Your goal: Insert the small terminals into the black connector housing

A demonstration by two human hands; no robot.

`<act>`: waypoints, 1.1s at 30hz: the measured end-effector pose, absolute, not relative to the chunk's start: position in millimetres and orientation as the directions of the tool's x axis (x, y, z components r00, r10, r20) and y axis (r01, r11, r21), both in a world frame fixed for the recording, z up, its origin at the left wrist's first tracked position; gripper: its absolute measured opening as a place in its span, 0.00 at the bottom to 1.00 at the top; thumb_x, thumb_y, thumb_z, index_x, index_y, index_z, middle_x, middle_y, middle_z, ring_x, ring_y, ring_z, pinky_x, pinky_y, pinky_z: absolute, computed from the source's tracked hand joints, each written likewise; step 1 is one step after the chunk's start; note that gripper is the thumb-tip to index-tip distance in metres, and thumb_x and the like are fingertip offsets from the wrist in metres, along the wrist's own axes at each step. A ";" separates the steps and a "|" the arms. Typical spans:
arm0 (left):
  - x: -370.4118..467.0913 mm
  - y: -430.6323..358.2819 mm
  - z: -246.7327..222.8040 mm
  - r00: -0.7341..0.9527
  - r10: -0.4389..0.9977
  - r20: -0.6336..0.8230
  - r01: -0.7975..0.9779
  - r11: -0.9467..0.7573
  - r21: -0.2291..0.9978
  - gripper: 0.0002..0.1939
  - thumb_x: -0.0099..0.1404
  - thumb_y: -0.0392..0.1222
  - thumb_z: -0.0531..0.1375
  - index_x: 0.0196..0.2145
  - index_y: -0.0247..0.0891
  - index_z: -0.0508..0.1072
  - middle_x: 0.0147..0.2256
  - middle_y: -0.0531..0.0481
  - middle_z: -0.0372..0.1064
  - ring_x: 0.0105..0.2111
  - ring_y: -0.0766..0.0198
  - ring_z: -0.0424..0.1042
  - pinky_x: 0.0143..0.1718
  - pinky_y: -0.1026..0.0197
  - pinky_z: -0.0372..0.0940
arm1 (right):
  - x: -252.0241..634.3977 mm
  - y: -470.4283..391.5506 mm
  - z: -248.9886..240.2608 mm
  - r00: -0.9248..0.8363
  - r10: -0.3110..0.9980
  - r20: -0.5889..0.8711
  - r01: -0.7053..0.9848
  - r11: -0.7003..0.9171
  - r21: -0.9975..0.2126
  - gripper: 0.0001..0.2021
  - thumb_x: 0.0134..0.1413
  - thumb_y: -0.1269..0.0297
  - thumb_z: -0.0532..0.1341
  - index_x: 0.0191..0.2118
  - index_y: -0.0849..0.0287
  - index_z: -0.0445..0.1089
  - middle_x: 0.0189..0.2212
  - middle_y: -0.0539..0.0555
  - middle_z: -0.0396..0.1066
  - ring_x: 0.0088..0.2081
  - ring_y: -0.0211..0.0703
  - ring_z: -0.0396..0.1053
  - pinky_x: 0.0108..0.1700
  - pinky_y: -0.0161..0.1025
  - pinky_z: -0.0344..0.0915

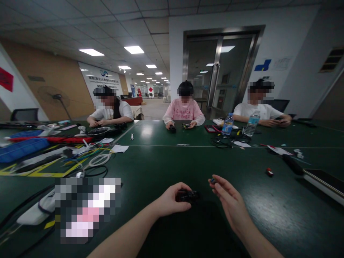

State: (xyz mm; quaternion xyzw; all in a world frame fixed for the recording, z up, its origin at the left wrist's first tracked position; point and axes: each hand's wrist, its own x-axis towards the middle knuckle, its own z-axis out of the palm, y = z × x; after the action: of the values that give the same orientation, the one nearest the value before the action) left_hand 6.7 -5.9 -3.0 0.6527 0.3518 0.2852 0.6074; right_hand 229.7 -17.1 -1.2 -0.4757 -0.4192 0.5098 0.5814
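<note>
Near the middle of the green table (150, 168), my left hand (173, 200) is wrapped round a small black object (189, 195), thumb in front and fingers behind. To the right of it, raised a little and apart from it, my right hand (228, 199) pinches a tiny dark piece (213, 180) between thumb and fingertips. What the piece is cannot be made out. A small red object (269, 172) lies on the table further right.
Cables (99, 161), a white power strip (36, 211) and a blue tray (24, 148) lie at the left. A phone-like device (325, 182) is at the right edge. Bottles (227, 124) stand farther back. Three people sit across the table.
</note>
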 end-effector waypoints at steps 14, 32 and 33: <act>6.8 -6.5 1.1 0.605 0.796 -0.034 0.069 -0.010 0.998 0.20 0.56 0.31 0.61 0.46 0.39 0.64 0.41 0.49 0.67 0.36 0.62 0.68 0.37 0.59 0.63 | 226.0 -17.5 5.1 0.189 0.981 -0.039 -0.274 0.014 -0.962 0.23 0.34 0.50 0.69 0.40 0.54 0.72 0.40 0.54 0.73 0.44 0.52 0.68 0.45 0.47 0.64; 7.7 -5.9 -3.3 0.606 0.795 0.008 0.024 -0.028 0.999 0.20 0.55 0.30 0.62 0.46 0.39 0.65 0.43 0.48 0.67 0.39 0.61 0.69 0.39 0.59 0.63 | 223.8 -18.4 -3.1 0.056 0.998 0.026 -0.171 0.035 -0.985 0.21 0.37 0.52 0.70 0.40 0.52 0.73 0.41 0.53 0.74 0.47 0.50 0.67 0.51 0.47 0.63; 8.0 -6.1 -3.0 0.606 0.795 0.012 0.017 -0.028 0.999 0.20 0.55 0.30 0.62 0.46 0.39 0.65 0.42 0.48 0.67 0.39 0.61 0.69 0.38 0.59 0.63 | 223.3 -19.0 -3.8 0.039 0.999 0.032 -0.151 0.037 -0.988 0.21 0.38 0.52 0.69 0.41 0.52 0.73 0.41 0.53 0.74 0.47 0.50 0.68 0.51 0.46 0.63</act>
State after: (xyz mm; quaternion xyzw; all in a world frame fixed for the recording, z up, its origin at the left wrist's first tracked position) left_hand 8.0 -6.1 -3.0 0.6453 0.3150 0.3128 0.6217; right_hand 223.3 -19.0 -3.8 -0.4609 -0.4598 0.5186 0.5543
